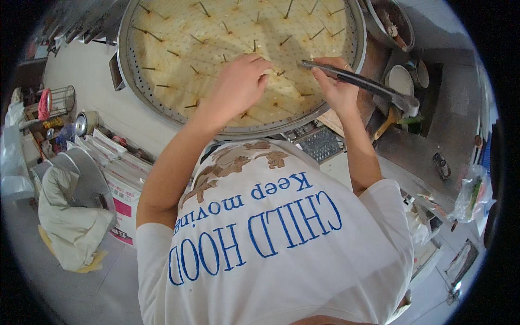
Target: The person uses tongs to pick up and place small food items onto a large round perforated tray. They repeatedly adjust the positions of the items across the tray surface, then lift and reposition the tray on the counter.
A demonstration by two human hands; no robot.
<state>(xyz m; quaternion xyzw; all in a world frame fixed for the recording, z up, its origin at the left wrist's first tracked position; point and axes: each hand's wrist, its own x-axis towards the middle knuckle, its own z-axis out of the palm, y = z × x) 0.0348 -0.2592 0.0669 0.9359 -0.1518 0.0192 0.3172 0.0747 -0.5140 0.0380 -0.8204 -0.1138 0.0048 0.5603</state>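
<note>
Before me lies a large round perforated metal tray (134, 81) lined with a damp yellowish cloth (178, 53). Thin dark sticks or pins (254, 45) stand up through the cloth in many spots. My left hand (243, 81) is over the cloth near the tray's middle, its fingers bent and touching or just above a folded ridge; whether they pinch it cannot be told. At the tray's right side, my right hand (335, 79) holds metal tongs with dark handles (361, 80), which point up-left and lie across the hand.
A metal pot (406, 24) stands at the upper right, near a bowl (400, 79) and a wooden-handled tool (385, 124). On the left are stacked printed packs (122, 170), a large metal pot (87, 170) draped with pale cloth (67, 219), and a wire basket (63, 99).
</note>
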